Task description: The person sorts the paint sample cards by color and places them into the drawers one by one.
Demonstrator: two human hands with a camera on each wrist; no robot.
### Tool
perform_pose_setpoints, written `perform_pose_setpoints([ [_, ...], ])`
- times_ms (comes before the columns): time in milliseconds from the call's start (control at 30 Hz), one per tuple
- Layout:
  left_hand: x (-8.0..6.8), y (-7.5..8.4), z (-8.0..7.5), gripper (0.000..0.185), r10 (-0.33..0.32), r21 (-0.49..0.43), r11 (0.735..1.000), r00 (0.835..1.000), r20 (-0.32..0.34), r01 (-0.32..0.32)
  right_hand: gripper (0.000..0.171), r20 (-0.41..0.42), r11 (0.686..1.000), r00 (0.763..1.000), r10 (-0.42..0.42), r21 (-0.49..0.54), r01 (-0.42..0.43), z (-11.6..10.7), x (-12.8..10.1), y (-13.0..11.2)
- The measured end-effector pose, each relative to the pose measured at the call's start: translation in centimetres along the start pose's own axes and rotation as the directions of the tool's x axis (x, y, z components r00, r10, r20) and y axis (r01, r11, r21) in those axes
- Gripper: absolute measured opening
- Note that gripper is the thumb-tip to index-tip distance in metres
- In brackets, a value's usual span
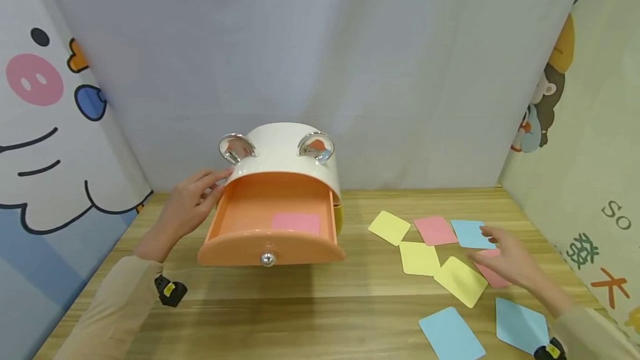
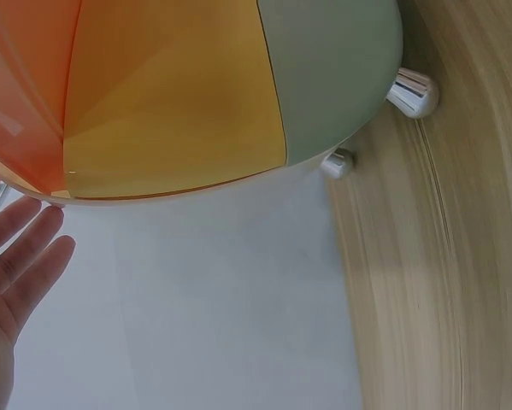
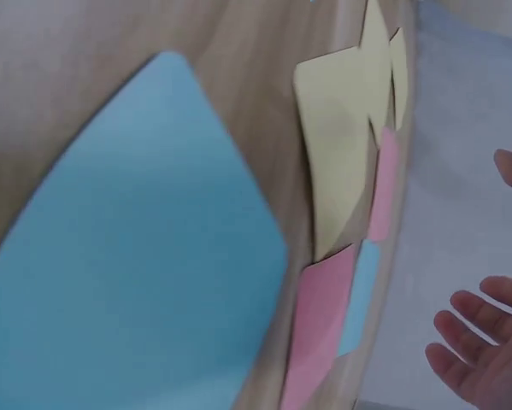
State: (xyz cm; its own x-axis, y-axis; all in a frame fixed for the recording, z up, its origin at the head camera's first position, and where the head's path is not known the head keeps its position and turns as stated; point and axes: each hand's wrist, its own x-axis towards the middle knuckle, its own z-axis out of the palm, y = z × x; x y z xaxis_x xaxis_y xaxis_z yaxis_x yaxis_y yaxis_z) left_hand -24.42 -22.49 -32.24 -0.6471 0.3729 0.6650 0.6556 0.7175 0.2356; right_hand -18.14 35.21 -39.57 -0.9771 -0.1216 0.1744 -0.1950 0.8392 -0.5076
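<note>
A white rounded storage box (image 1: 280, 149) with two shiny ear-shaped parts stands on the table, its orange top drawer (image 1: 295, 249) pulled out. Inside the drawer lies a pink card (image 1: 296, 222). My left hand (image 1: 192, 201) is at the box's left side, fingertips at its rim; in the left wrist view the fingers (image 2: 35, 265) are extended. Over on the right, my right hand (image 1: 510, 257) hovers above a blue card (image 1: 467, 232) and a pink card (image 1: 492, 272), with nothing in its grasp. In the right wrist view its fingers (image 3: 469, 342) are spread and loosely bent.
Three yellow cards (image 1: 419, 258), another pink card (image 1: 434, 231) and two more blue cards (image 1: 452, 333) lie about on the wooden table (image 1: 250, 315). Below the top drawer are a yellow drawer (image 2: 170, 102) and a green section (image 2: 332, 77). A grey-white curtain (image 1: 400, 71) hangs behind.
</note>
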Motion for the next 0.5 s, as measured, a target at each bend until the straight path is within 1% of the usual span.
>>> perform_pose_setpoints([
  [100, 0.0, 0.0, 0.0, 0.03, 0.0, -0.001, 1.0, 1.0, 0.002, 0.0, 0.079, -0.005, 0.995, 0.996, 0.088, -0.046, -0.088, 0.4, -0.8, 1.5],
  [167, 0.0, 0.1, 0.0, 0.031, -0.001, -0.002, 1.0, 1.0, 0.001, 0.001, 0.078, -0.001, 0.984, 0.989, 0.148, -0.1, -0.147, 0.7, -1.3, 2.4],
  [267, 0.1, 0.0, 0.0, 0.031, -0.001, 0.0, 1.0, 1.0, -0.002, 0.001, 0.071, -0.005, 0.96, 0.975, 0.22, -0.176, -0.218, 1.2, -1.8, 3.6],
  [300, 0.1, 0.1, 0.0, 0.031, 0.0, 0.0, 1.0, 1.0, -0.002, 0.0, 0.067, -0.006, 0.953, 0.971, 0.24, -0.187, -0.237, 1.3, -1.9, 3.9],
  [400, 0.1, 0.1, 0.0, 0.03, 0.001, 0.0, 1.0, 1.0, 0.0, -0.001, 0.063, -0.018, 0.941, 0.962, 0.272, -0.205, -0.27, 1.5, -2.0, 4.5],
  [500, 0.0, 0.2, 0.0, 0.03, 0.0, -0.004, 1.0, 1.0, 0.0, 0.0, 0.068, -0.018, 0.936, 0.962, 0.273, -0.224, -0.27, 1.7, -2.0, 4.7],
])
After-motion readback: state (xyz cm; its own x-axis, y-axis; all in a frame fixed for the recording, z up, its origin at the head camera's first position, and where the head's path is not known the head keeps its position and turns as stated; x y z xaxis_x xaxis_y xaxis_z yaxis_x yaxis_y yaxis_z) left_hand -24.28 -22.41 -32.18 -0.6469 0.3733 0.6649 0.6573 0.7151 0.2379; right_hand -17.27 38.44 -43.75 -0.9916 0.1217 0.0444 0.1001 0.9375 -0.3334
